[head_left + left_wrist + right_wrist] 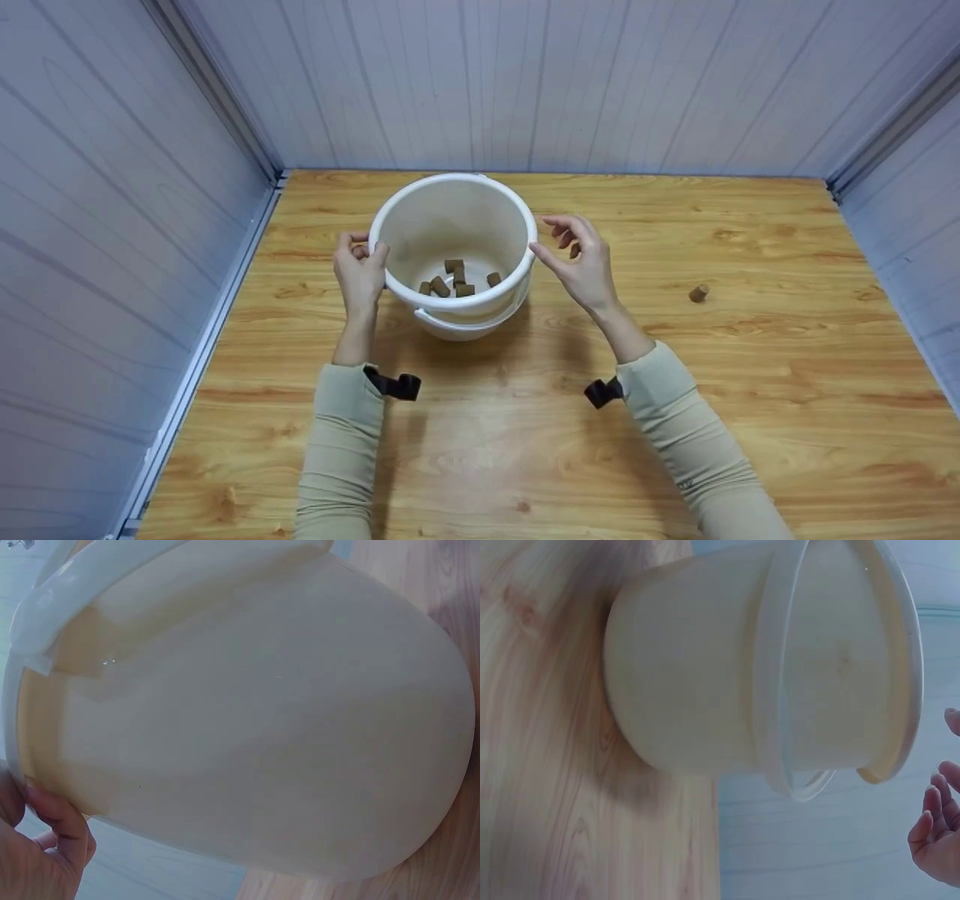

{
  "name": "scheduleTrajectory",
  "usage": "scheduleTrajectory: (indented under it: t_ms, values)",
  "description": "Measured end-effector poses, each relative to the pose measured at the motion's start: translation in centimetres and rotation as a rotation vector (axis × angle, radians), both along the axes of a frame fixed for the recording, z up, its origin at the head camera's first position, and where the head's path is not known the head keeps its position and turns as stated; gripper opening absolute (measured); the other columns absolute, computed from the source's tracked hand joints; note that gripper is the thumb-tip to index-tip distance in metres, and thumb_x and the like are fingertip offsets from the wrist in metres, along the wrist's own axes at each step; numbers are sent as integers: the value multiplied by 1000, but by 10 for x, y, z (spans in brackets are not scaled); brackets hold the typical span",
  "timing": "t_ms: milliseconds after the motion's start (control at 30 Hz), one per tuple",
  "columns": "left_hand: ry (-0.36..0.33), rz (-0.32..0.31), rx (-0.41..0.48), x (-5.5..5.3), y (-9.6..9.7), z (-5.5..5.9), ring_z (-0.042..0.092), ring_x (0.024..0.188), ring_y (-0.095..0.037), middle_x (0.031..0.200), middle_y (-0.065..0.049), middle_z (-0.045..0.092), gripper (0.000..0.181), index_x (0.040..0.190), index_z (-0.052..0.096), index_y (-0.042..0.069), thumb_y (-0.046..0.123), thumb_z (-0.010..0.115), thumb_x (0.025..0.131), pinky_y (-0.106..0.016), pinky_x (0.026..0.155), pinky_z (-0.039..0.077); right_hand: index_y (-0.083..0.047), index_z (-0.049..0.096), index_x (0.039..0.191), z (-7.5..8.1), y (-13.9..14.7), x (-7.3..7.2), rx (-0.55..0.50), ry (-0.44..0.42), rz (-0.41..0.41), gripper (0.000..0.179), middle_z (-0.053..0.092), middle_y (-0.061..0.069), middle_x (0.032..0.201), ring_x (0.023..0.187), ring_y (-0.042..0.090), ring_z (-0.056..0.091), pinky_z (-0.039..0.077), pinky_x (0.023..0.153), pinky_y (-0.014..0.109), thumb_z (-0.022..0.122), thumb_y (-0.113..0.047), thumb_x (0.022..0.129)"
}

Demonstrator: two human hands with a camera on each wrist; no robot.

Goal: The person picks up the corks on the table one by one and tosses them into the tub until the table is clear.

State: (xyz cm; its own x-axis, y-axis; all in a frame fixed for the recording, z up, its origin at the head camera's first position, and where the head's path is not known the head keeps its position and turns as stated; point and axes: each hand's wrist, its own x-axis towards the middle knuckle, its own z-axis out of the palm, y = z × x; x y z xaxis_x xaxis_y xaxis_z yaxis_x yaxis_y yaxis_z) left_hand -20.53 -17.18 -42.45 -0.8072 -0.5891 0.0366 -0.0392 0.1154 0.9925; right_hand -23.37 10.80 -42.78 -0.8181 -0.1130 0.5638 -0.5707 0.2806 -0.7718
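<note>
A white bucket [454, 178] stands near the back of the wooden table, its handle [472, 326] hanging down the front side. Several small brown cylinders that look like corks [465, 289] lie on the bucket's bottom. At the left side of the rim, my left hand [360, 274] grips the edge between thumb and fingers; the left wrist view shows this grip on the bucket wall [262, 720] too. My right hand [587, 266] is beside the right side of the rim, fingers loosely bent and holding nothing. In the right wrist view, a gap separates that hand [941, 832] from the bucket.
One more brown cork-like cylinder [698, 293] is on the table [787, 360] to the right of my right hand. Pale panel walls [495, 82] enclose the table at the back, left and right. Black wrist cameras [397, 386] sit on both sleeves.
</note>
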Motion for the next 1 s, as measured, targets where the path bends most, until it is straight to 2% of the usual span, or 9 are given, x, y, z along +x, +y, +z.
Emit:
scheduleTrajectory:
  t_ms: [200, 433, 533, 767, 1000]
  values:
    - [12, 3, 0, 1, 1, 0, 46, 55, -8, 66, -2, 48, 17, 99, 56, -4, -6, 58, 82, -17, 44, 40, 8, 65, 107, -7, 10, 0, 8, -1, -34, 32, 58, 18, 89, 75, 33, 50, 35, 61, 28, 78, 1, 78]
    - [13, -3, 21, 1, 0, 0, 48, 57, -8, 66, -2, 50, 18, 100, 55, -4, -7, 57, 82, -19, 49, 43, 13, 62, 106, 14, 21, 18, 58, -41, -56, 29, 57, 27, 86, 75, 42, 51, 36, 63, 31, 73, 4, 81]
    - [4, -3, 21, 0, 0, 0, 49, 58, -9, 67, -3, 50, 18, 100, 55, -4, -7, 57, 83, -19, 49, 44, 13, 62, 106, 13, 28, 20, 68, -55, -72, 28, 57, 29, 86, 74, 40, 50, 36, 63, 31, 72, 4, 82]
    - [1, -2, 18, -1, 0, 0, 48, 57, -9, 66, -2, 49, 18, 101, 56, -4, -7, 57, 83, -18, 48, 43, 6, 65, 110, -32, 59, -5, 98, -62, -102, 30, 59, 20, 87, 74, 23, 50, 35, 62, 30, 75, -5, 84]
    - [2, 0, 5, 0, 0, 0, 49, 59, -10, 68, -4, 50, 18, 101, 56, -5, -7, 57, 83, -18, 49, 44, 6, 64, 110, -41, 78, -5, 140, -56, -133, 29, 59, 19, 86, 72, 18, 48, 33, 62, 25, 74, -4, 84]
